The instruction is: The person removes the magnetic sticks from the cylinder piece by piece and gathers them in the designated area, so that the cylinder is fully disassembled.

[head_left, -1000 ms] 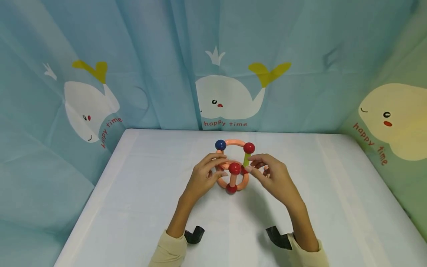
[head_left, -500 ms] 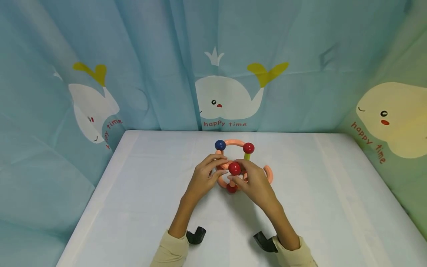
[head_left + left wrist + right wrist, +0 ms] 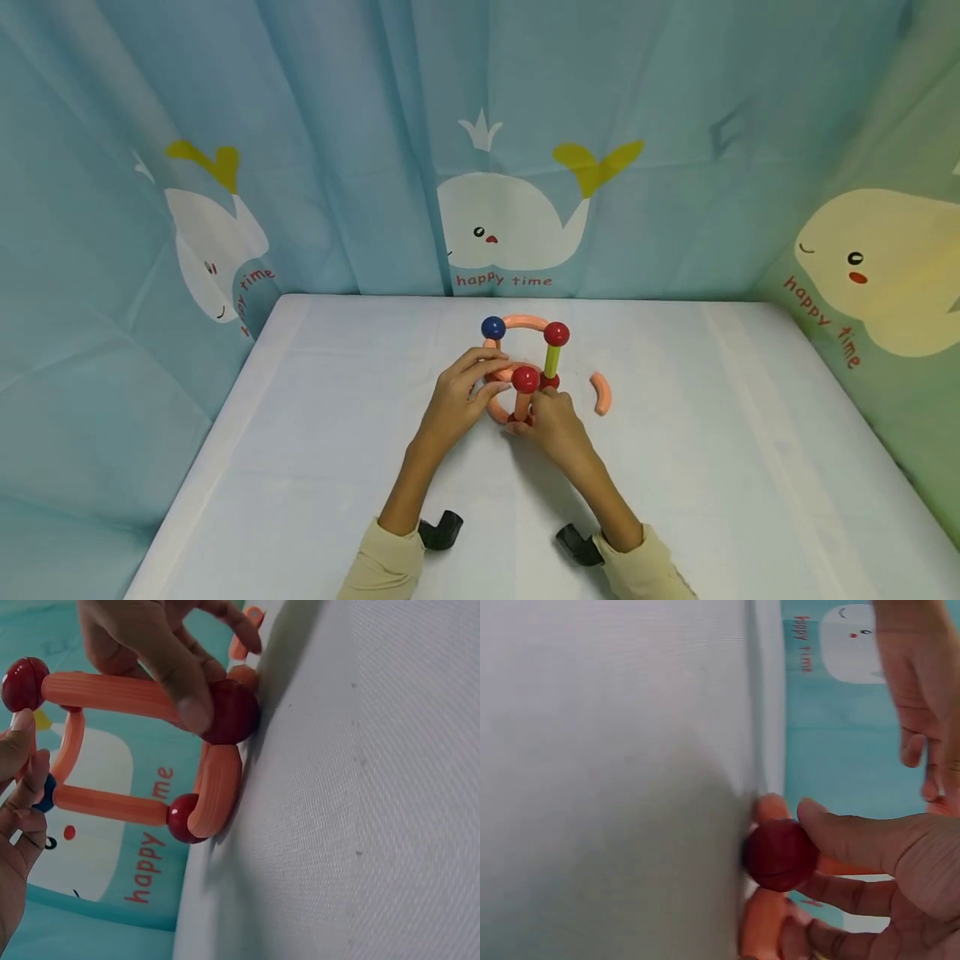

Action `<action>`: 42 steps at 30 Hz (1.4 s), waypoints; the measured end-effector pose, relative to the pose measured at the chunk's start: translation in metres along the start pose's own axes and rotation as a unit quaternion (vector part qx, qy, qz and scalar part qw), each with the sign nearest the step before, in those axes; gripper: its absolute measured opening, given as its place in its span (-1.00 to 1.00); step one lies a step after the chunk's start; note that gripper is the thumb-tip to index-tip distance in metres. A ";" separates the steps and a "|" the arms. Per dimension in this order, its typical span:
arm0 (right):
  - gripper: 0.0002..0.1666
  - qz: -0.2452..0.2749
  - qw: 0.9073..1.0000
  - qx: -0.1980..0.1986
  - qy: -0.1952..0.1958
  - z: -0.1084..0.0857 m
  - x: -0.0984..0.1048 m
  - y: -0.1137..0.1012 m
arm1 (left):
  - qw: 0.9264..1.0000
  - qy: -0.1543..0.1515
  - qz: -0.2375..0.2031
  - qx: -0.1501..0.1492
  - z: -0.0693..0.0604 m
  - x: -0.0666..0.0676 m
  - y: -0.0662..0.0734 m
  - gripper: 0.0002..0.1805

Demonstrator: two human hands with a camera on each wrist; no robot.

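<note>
A toy frame of balls and rods stands on the table. In the head view it has a blue ball point(image 3: 492, 327), a red ball point(image 3: 557, 334) above a green rod point(image 3: 552, 362), and a front red ball point(image 3: 525, 380) atop an upright orange rod point(image 3: 522, 406). My left hand point(image 3: 461, 396) pinches a curved orange rod at the upper level, close to that front ball. My right hand point(image 3: 558, 429) pinches the lower red ball point(image 3: 782, 855) at the upright's foot. Curved orange rods point(image 3: 219, 791) join the lower balls along the tabletop; fingers hide parts of the frame.
One loose curved orange rod point(image 3: 602, 393) lies right of the frame on the white table point(image 3: 712, 433). Blue curtains point(image 3: 360, 167) with whale prints hang behind. Black wrist pieces point(image 3: 442, 530) show near both sleeves.
My right hand has moved left and down, from beside the green rod to the lower front ball. The loose curved rod has come fully into view. My left hand has stayed put.
</note>
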State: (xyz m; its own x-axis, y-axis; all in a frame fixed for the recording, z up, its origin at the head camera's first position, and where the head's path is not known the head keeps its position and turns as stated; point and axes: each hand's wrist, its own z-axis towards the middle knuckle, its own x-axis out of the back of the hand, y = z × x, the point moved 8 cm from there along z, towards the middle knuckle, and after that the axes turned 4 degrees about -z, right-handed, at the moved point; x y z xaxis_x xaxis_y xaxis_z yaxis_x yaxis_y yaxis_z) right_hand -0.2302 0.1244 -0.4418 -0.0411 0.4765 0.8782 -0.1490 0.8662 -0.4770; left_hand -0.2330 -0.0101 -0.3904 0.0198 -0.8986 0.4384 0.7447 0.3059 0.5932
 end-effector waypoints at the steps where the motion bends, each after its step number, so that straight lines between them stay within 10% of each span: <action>1: -0.70 0.000 1.000 0.001 0.002 0.000 -0.001 0.000 | 1.000 -0.001 0.003 -0.003 0.000 0.000 0.000 -0.69; 10: -0.72 0.073 0.995 0.059 -0.028 0.005 -0.004 0.002 | 0.999 -0.028 0.014 0.003 0.000 0.001 0.002 -0.65; 22: -0.81 0.083 0.966 0.216 -0.112 0.013 -0.002 0.010 | 0.995 -0.090 0.035 0.016 0.002 0.005 0.017 -0.62; 30: -0.79 0.079 0.968 0.196 -0.133 0.008 0.013 0.013 | 0.995 -0.092 0.050 0.004 0.001 0.001 0.022 -0.65; 42: -0.36 0.177 0.954 0.242 -0.023 -0.012 0.083 -0.008 | 0.995 -0.077 0.060 -0.001 0.001 0.001 0.021 -0.64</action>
State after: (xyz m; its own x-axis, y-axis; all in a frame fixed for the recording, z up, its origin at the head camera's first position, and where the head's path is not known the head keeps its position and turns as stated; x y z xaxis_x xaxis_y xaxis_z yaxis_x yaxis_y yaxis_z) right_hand -0.2200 0.1588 -0.3656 -0.2149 0.7094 0.6712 -0.5555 0.4765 -0.6815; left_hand -0.2176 -0.0042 -0.3769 0.0063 -0.7972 0.6037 0.7449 0.4066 0.5290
